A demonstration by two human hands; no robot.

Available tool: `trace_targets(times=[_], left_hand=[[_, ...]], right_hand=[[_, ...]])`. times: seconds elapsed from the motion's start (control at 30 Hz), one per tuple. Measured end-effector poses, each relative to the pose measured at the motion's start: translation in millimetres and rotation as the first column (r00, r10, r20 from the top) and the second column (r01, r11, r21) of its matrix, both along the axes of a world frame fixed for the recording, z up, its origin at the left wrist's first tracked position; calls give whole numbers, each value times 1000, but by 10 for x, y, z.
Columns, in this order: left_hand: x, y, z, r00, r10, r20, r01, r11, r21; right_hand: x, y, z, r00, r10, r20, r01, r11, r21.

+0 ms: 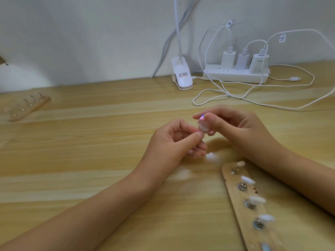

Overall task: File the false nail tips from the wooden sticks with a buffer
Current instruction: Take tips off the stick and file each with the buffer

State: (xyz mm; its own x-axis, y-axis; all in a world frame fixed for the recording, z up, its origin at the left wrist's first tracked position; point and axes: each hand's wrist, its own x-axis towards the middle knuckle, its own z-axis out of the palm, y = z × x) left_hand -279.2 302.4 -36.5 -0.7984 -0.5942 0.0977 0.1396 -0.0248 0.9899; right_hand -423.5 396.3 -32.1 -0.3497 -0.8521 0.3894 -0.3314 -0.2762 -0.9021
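Your left hand (174,140) pinches 1 tip (203,126), your right hand (235,127) pinches the buffer (201,116) against it; 4 tips (248,179) on the stick (237,200) seemingly remain.

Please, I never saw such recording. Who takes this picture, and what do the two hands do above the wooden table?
One camera, worn on the person's head, looks down at two bare hands. The left hand pinches a small translucent false nail tip; the right hand holds a small pink-and-purple buffer to it, blurred. On the light wooden table lies a flat wooden stick carrying four white nail tips on metal pegs. Farther off: another wooden stick and a white power strip.
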Motion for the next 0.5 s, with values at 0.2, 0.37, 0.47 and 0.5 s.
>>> trace_targets(times=[0.2,0.37,0.47,0.5], left_hand=[[2,-4,-7,1000,-5,13,6,1000,-28],[0,1,-7,1000,-13,15,14,999,-34],[0,3,-4,1000,-9,13,10,1000,-22],[0,0,-2,1000,-6,12,6,1000,-15]], right_hand=[[-7,7,-3,1000,-13,-19,13,1000,10],[-29,2,-28,996,-33,-87,34,999,3],[-30,6,-22,997,-36,-74,37,999,16],[-30,8,-18,995,-45,-86,45,999,-10]])
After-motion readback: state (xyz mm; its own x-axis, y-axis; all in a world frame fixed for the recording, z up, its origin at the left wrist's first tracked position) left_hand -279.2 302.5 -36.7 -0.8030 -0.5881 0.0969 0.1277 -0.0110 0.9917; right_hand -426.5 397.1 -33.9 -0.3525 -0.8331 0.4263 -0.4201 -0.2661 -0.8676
